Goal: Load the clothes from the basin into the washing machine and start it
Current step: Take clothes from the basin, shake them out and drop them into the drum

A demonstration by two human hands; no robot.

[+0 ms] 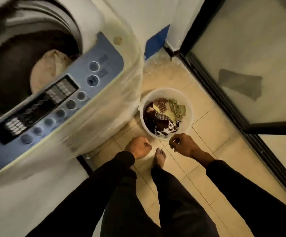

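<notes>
1. Clothes (164,115) are heaped in the white basin (189,106), which stands on the tiled floor (207,134) just beside the front corner of the washing machine (104,108).
2. Loading looks partly done, by my reading: a pale bundle of cloth (49,67) already lies in the machine's open drum (10,65), while the basin beside the machine holds a good pile of dark, checked and greenish pieces.
3. What is left, I judge: lifting the rest out of the basin, dropping it into the drum, then pressing the start control on the blue panel (67,100) at the machine's front edge.
4. Left hand (138,147) hangs near the machine's lower corner with its fingers curled in; nothing shows in its grasp.
5. Right hand (183,144) hangs above the basin's near rim, fingers loosely curled and holding nothing that I can see.
6. Hard to make out: the machine is blurred by motion, so its button labels and display cannot be read.
7. Hidden: the drum's depth is dark, so how much is in it cannot be told; the lid is cut off at the picture's upper edge, and the basin's lower layers are covered.
</notes>
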